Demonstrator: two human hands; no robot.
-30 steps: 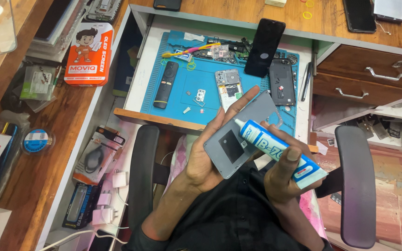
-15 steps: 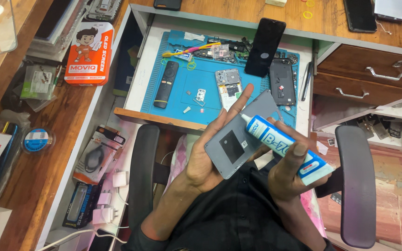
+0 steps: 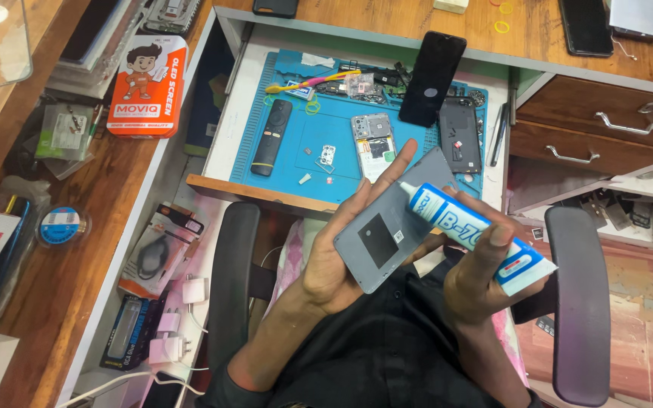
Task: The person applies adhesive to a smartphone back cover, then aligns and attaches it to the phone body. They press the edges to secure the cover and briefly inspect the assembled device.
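My left hand (image 3: 341, 253) holds a grey phone back cover (image 3: 394, 223) inner side up, tilted, with a dark square patch on it. My right hand (image 3: 481, 268) grips a blue and white glue tube (image 3: 470, 234) whose nozzle touches the cover near its upper right edge. Both hands are over my lap, in front of an open drawer. On the blue work mat (image 3: 326, 132) in the drawer lie an opened phone body (image 3: 372, 143), a black phone (image 3: 432, 79), a dark phone frame (image 3: 461, 136) and a black remote (image 3: 272, 136).
A toothbrush (image 3: 307, 83) and small parts lie at the mat's far edge. An orange box (image 3: 147, 85) sits on the wooden desk at left with a tape roll (image 3: 60, 225) and packaged accessories. Closed drawers (image 3: 606, 128) are at right. Chair armrests (image 3: 580, 302) flank my lap.
The glue tube's nozzle has slid up along the cover's right edge toward its upper corner. The left hand keeps the cover almost still.
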